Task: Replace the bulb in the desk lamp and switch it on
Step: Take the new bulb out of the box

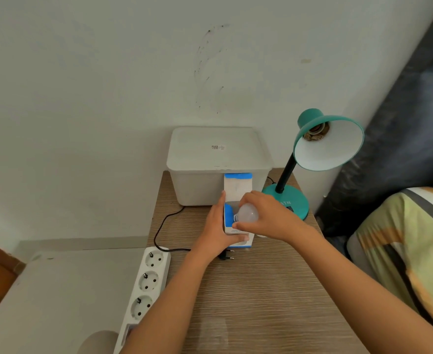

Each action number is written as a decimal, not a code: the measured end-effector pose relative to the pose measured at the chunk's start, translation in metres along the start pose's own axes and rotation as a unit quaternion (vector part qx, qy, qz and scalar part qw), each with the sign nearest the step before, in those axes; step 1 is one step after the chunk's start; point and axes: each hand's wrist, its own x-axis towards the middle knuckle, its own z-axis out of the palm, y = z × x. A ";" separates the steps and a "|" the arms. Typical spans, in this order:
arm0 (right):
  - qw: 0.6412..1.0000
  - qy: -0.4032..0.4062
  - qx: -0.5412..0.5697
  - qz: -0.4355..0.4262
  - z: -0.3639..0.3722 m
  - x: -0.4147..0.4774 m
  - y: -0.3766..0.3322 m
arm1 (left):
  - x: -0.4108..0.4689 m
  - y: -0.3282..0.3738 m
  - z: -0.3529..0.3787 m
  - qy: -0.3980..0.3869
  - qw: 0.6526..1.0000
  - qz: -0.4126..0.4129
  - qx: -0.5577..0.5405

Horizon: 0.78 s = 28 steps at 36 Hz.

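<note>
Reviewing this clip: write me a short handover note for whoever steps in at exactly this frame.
Left hand: steadies the open bulb box on the desk.
Right hand: fingers around the white bulb, at the box mouth.
Lamp: standing at the back right, socket empty.
Plug: lying loose on the desk, not in the power strip.
Done: old bulb is out.
Left: screw the bulb in, plug in, switch on.

We cannot read the storage box label (218, 147); the bulb's base (235, 217) hides inside its carton (237, 185), lower centre.
</note>
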 end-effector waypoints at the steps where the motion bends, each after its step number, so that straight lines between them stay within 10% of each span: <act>1: 1.000 0.012 -0.002 0.005 -0.001 -0.003 0.001 | 0.000 0.000 0.000 0.004 1.000 0.003 -0.002; 28: 0.927 0.234 0.221 0.191 0.013 -0.015 0.040 | -0.013 -0.009 -0.008 -0.005 1.000 0.013 0.023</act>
